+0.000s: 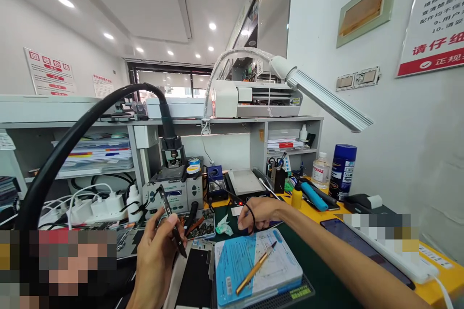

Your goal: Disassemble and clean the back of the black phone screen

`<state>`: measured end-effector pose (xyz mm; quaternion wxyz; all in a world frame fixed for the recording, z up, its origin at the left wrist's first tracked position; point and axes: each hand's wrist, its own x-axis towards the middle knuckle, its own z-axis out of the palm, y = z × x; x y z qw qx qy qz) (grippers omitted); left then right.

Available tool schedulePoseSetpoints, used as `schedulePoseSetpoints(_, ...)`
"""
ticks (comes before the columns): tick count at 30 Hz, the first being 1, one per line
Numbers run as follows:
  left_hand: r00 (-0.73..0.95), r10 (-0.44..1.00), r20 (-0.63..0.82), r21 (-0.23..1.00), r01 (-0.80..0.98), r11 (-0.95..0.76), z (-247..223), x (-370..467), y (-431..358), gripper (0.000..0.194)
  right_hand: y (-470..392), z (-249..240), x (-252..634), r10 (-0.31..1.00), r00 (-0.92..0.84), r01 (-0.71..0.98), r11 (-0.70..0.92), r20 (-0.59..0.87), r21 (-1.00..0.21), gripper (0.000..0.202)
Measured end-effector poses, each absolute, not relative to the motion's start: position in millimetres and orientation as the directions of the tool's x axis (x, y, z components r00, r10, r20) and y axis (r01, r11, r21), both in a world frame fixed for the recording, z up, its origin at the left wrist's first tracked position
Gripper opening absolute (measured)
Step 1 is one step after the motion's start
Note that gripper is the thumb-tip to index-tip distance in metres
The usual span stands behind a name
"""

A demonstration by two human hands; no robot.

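My left hand (pixel 159 246) is closed around a slim black phone-like piece (pixel 171 219), held tilted and seen nearly edge-on. My right hand (pixel 261 212) reaches forward over the dark green mat (pixel 308 256), fingers curled downward. A thin black cable (pixel 249 210) loops past these fingers; whatever they grip is hidden. Between my arms lies a blue and white box (pixel 282 258) with a gold pen-shaped tool (pixel 255 269) on top. Just beyond the left hand is a tray of small metal parts (pixel 207 226), with a crumpled pale green wrapper (pixel 224 226) beside it.
A black gooseneck (pixel 97 101) arches over the left side. A grey control unit (pixel 170 195) and a blue unit (pixel 215 178) stand behind. To the right are a yellow bottle (pixel 296 197), a blue spray can (pixel 342 171), a phone (pixel 366 251) and a white power strip (pixel 395 246).
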<state>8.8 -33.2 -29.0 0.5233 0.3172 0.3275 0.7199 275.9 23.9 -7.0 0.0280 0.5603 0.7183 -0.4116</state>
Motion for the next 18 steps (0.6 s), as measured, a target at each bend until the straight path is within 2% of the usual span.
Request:
schedulePoseSetpoints(9, -0.243, 0.963, 0.116, 0.822, -0.521, -0.231, -31.7, 9.8, -32.5, 0.065, 42.7, -7.4, 261.9, 0.720, -0.438, 0.844, 0.122, -0.539, -0.523, 0.025)
schedulePoseSetpoints(13, -0.226, 0.962, 0.153, 0.798, -0.546, -0.255, -31.8, 9.8, -30.7, 0.064, 49.1, -13.5, 261.8, 0.764, -0.392, 0.865, 0.117, -0.512, -0.488, 0.028)
schedulePoseSetpoints(18, -0.225, 0.963, 0.146, 0.793, -0.556, -0.250, -31.1, 9.7, -31.1, 0.072, 51.8, -20.6, 251.9, 0.820, -0.371, 0.875, 0.152, -0.435, -0.461, 0.031)
